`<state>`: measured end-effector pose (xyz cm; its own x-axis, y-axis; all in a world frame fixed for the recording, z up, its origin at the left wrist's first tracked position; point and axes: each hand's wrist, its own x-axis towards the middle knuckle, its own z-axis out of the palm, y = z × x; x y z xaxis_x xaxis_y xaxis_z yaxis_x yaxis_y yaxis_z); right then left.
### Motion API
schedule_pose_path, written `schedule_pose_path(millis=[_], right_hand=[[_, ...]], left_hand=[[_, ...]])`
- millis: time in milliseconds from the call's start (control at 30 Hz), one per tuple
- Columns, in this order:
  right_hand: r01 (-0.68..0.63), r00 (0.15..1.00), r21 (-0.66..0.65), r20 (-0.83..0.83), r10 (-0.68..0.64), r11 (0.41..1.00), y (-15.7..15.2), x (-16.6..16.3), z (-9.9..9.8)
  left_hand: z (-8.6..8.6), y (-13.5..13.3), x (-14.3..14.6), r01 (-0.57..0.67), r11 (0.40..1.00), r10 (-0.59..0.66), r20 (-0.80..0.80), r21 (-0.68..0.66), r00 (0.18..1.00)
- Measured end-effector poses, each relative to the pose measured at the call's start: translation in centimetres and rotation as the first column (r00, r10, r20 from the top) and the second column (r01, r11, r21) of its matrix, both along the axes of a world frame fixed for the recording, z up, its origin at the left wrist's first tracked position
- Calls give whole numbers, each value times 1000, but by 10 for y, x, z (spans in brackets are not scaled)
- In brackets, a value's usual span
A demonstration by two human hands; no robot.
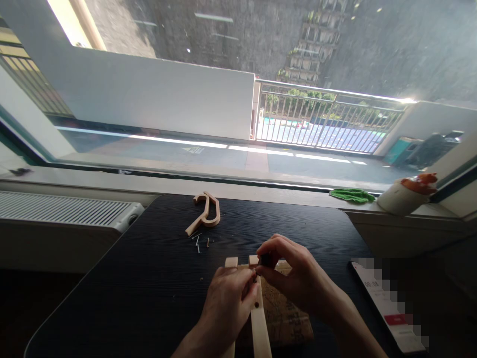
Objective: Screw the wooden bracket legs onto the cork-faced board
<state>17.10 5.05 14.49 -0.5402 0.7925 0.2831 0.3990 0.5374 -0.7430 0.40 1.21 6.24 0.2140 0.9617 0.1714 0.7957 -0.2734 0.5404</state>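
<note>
My left hand (227,298) is closed round a pale wooden frame piece (260,323) whose two prongs (231,262) stick up past my fingers. My right hand (288,273) pinches a small dark part (265,259) at the tip of the right prong. Both hands meet over a brown cork-like board (283,318) on the black table (149,278). Further back lies a curved wooden piece (206,212) with several small nails (199,241) scattered beside it.
A phone or card (387,303) lies at the table's right edge. A white radiator (63,211) runs along the left. On the window sill sit a green cloth (352,195) and a white cup (400,197) with an orange thing.
</note>
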Motion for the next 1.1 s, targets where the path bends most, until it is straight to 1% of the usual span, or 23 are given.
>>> schedule_pose_path(millis=[100, 267, 367, 500, 700, 800, 900, 1033, 1100], right_hand=[[6, 1000, -15, -2, -6, 1000, -2, 1, 1], [-107, 994, -27, -28, 106, 994, -4, 1, 5], [-129, 990, -28, -53, 128, 991, -3, 1, 6], [-102, 994, -16, -46, 102, 995, -2, 2, 5], [13, 1000, -8, 17, -13, 1000, -2, 2, 2], [40, 999, -5, 22, -40, 999, -3, 1, 1], [10, 1000, -4, 7, -10, 1000, -4, 1, 1], [-90, 995, -22, -34, 89, 996, -5, 1, 4], [-119, 991, -17, -59, 118, 993, -5, 1, 4]], left_hand=[[0, -1, 0, 4, 1000, -4, 10, 0, 1000], [2, -2, 0, -2, 1000, 2, 8, 0, 1000], [1, -2, 0, -8, 1000, 8, 11, 5, 1000], [-1, -2, 0, -4, 1000, 4, 26, 18, 1000], [0, -1, 0, 8, 1000, -8, 20, 0, 1000], [0, -1, 0, 4, 1000, -4, 27, 7, 1000], [2, -2, 0, 4, 1000, -5, 23, 16, 1000], [2, -1, 1, 0, 1000, 0, 10, 19, 1000], [2, 0, 0, -4, 1000, 4, 11, 20, 1000]])
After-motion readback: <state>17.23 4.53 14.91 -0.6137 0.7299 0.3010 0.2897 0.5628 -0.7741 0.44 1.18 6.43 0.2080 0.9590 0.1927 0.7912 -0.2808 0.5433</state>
